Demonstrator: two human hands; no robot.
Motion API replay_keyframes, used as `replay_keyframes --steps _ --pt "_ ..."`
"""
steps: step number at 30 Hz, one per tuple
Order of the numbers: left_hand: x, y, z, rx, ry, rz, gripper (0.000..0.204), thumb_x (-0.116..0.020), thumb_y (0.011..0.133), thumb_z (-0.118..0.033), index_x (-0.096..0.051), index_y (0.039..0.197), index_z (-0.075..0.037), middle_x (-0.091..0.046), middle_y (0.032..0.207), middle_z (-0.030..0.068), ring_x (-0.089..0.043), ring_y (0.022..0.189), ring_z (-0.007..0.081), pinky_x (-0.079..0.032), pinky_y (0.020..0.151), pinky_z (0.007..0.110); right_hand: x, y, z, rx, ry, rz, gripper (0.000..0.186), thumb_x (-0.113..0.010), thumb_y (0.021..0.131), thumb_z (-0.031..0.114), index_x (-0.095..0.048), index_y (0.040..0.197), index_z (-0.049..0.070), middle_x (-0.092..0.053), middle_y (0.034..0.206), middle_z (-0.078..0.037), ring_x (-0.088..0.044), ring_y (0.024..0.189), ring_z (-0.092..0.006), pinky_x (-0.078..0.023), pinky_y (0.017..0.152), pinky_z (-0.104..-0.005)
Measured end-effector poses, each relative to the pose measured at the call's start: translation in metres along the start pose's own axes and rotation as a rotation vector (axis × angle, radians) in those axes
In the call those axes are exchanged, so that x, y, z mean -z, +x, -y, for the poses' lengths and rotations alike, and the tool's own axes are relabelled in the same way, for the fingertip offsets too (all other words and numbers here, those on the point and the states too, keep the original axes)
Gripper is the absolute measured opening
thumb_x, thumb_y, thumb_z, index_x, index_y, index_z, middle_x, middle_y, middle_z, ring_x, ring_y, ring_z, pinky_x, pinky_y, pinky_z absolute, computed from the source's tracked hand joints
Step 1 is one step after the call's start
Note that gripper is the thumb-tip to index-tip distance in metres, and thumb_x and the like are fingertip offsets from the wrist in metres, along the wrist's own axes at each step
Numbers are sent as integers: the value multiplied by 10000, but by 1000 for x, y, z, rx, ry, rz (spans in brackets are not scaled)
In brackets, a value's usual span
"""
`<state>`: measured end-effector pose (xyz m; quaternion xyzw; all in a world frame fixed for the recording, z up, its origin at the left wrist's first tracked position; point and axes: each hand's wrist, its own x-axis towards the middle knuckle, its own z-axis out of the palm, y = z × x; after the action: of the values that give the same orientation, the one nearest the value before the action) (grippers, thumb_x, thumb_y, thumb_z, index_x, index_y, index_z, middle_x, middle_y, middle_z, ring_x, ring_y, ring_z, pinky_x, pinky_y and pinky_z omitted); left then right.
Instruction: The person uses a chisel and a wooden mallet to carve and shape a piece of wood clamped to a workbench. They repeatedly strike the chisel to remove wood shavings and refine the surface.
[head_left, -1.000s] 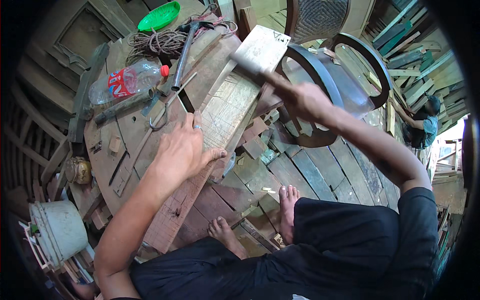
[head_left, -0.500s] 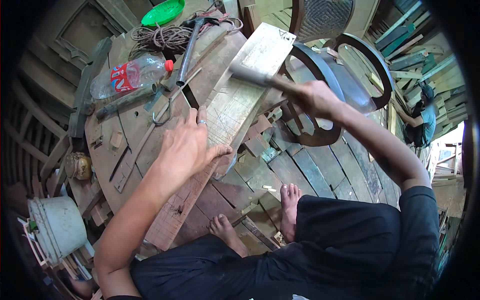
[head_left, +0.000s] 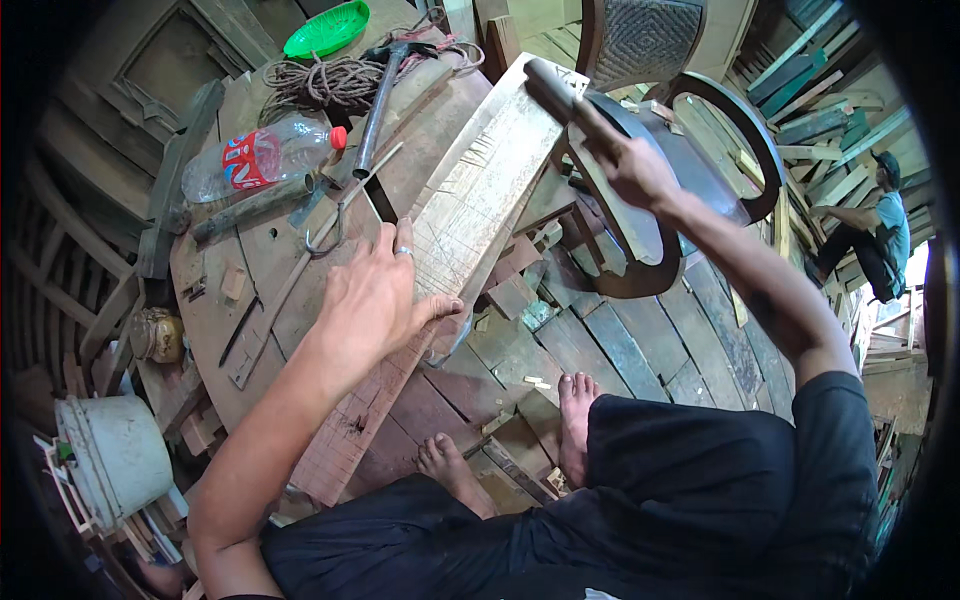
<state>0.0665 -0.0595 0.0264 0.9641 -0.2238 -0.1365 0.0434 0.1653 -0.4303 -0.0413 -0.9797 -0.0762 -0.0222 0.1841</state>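
Note:
A long wooden plank (head_left: 490,170) runs from the far end of the workbench toward my lap. Its far part is pale and covered with scratched lines; its near part looks reddish. My left hand (head_left: 370,290), with a ring on one finger, spans the plank and holds it, thumb along the right edge and fingers at the left. In my closed right hand (head_left: 640,170) is a dark club-shaped wooden tool (head_left: 553,92). Its thick end is over the plank's far end; I cannot tell whether they touch.
Left of the plank lie a hammer (head_left: 380,110), coiled rope (head_left: 325,82), a plastic bottle (head_left: 250,160), a metal hook (head_left: 325,235) and a green basket (head_left: 327,28). Dark curved chair parts (head_left: 640,265) stand at right. A white bucket (head_left: 118,450) is at lower left. Another person (head_left: 880,220) sits far right.
My right hand has carried the club-shaped tool up and away, from mid-plank to its far end. My left hand stays put. The person at right now shows more fully.

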Motion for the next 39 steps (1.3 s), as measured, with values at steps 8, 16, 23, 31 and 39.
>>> replay_keyframes --steps 8,16,23,31,39 --pt "-1 0 1 -19 -7 -59 1005 -764 855 -572 -413 1456 153 -568 1235 275 -626 1157 446 -533 932 526 1 -3 -14 261 -117 31 726 -661 937 232 -368 1594 332 -744 951 -205 -704 758 -434 -567 693 -509" --pt "-3 -7 7 23 17 -3 1008 -759 865 -561 -391 1472 154 -576 1228 284 -632 1139 450 -534 929 518 -11 -16 9 492 16 118 722 -649 977 200 -342 1596 410 -667 750 -243 -661 673 -467 -519 622 -564" --pt "-2 -2 4 -1 14 -32 995 -757 866 -559 -413 1455 164 -580 1220 303 -637 1122 462 -533 927 524 0 10 7 56 -52 37 655 -567 1018 301 -303 1605 425 -702 857 -277 -689 741 -462 -541 673 -561" --pt "2 2 -1 -5 13 0 1024 -754 858 -579 -400 1473 159 -569 1250 310 -640 1117 470 -536 923 530 16 29 -21 55 -54 -69 625 -594 1010 322 -357 1584 390 -712 912 -250 -683 760 -467 -556 686 -541" --pt "0 -2 7 7 4 -20 1032 -758 855 -583 -388 1478 152 -560 1248 296 -636 1127 465 -537 923 529 13 8 5 504 -141 56 672 -618 1018 226 -336 1616 346 -709 843 -209 -683 653 -399 -524 637 -539"
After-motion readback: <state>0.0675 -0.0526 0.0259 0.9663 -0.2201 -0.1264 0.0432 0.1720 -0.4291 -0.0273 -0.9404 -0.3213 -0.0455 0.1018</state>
